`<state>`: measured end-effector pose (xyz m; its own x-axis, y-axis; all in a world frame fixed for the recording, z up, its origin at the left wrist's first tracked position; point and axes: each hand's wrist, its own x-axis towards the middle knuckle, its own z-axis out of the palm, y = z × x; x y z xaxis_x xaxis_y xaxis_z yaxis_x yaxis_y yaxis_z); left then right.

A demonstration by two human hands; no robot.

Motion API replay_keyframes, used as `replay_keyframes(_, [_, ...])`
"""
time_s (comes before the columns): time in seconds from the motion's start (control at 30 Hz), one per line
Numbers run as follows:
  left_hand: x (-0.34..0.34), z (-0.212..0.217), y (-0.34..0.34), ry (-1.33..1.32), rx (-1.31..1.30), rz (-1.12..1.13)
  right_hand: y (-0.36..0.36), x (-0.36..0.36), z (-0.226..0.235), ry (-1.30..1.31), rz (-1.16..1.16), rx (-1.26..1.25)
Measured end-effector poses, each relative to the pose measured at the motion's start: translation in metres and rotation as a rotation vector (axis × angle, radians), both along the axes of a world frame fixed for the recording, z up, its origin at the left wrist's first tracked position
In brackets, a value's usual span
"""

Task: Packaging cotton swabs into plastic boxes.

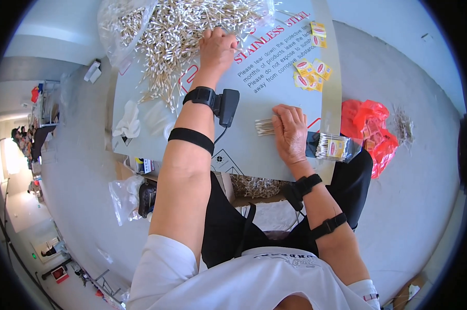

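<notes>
A large heap of loose cotton swabs (171, 36) spreads over the far left of the table. At its near right edge my left hand (218, 49) has its fingers curled down among the swabs, some of them poking out beside it. My right hand (290, 132) rests on the table near the front right, closed over a small bundle of cotton swabs (265, 127) whose ends stick out to the left. Just right of that hand, a clear packet of swabs with a yellow label (337, 148) lies at the table's edge.
Yellow-and-white label cards (311, 75) lie along the right side of the table (259, 108). Clear plastic (122, 26) surrounds part of the heap, and a crumpled white glove (128, 121) lies at left. Beyond the right edge is a red plastic bag (370, 132). More swabs fill a box (257, 187) below.
</notes>
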<state>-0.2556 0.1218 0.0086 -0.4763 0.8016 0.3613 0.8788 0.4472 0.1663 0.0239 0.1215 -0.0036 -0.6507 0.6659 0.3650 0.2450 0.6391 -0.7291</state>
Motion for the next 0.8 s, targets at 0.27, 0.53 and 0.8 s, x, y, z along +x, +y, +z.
replay_keyframes(0.27, [0.014,0.006,0.002,-0.046,0.053,-0.176,0.003,0.003,-0.002,-0.011,-0.003,0.012])
replay_keyframes(0.53, [0.006,0.011,-0.014,-0.332,0.037,0.214,-0.001,-0.001,0.0,-0.003,-0.004,0.023])
replay_keyframes(0.8, [0.052,0.007,-0.022,-0.562,-0.112,0.175,0.001,0.001,-0.001,-0.018,-0.014,0.018])
